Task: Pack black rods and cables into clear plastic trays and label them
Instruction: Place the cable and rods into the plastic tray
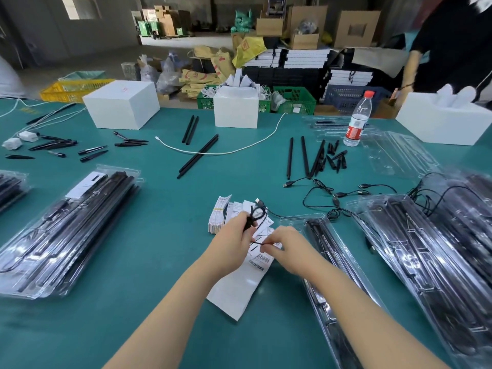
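1. A thin black cable [256,214], coiled into a small loop, is gripped in the curled fingers of the left hand [237,230]; a strand of it is pinched between thumb and fingertip of the right hand [283,249]. Both hands are held over a spread of white barcode labels [259,258] and a banded stack of label strips [219,214].
2. Just right of the right forearm lies a clear plastic tray [323,251] with black rods in it; its length runs toward the near table edge.
3. Further right, a heap of filled trays [431,251] is crowded close, with loose black USB cables [332,194] trailing in front of it.
4. On the left, a stack of packed trays [72,230] is seen, glossy and creased, one with a white label on top.
5. Loose black rods [198,155], slim and matte, are crossed by a white cord [239,150] mid-table; more rods and pointed tips [316,158] lie near a water bottle [358,119].
6. White boxes [121,103] stand along the far edge.
7. Bare green table surface [159,249] is left between the left stack and the hands.
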Demonstrator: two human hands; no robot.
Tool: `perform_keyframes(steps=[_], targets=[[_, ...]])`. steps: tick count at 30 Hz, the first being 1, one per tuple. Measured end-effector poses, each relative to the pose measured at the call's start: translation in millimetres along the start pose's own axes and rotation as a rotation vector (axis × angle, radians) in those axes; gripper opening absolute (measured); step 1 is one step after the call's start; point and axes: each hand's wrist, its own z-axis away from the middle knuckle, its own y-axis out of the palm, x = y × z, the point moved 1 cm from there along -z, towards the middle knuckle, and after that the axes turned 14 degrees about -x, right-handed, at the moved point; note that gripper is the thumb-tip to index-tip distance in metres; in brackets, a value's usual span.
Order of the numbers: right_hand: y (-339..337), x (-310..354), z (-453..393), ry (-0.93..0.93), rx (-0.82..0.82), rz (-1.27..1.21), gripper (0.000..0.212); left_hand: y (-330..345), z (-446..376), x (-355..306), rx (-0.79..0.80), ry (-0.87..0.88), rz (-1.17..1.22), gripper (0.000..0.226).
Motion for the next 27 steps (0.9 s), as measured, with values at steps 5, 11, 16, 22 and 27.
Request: perform_keyframes(steps=[5,11,16,22,27], targets=[[-7,-12,2,0.175,0.055,-0.254,0.015,14,2,-2,0.09,0.238,-0.481,0.007],[-14,-27,4,0.186,0.071,-0.466,0.011,19,0,-3,0.157,0.363,-0.699,0.044],[-12,-33,1,0.187,-0.023,-0.471,0.02,26,2,-4,0.142,0.419,-0.745,0.024],[-16,-41,4,0.038,-0.102,-0.258,0.026,39,-4,-7,0.08,0.493,-0.961,0.028],[-15,-69,24,-0.056,-0.103,0.397,0.083,55,-1,-6,0.092,0.228,-0.882,0.032]])
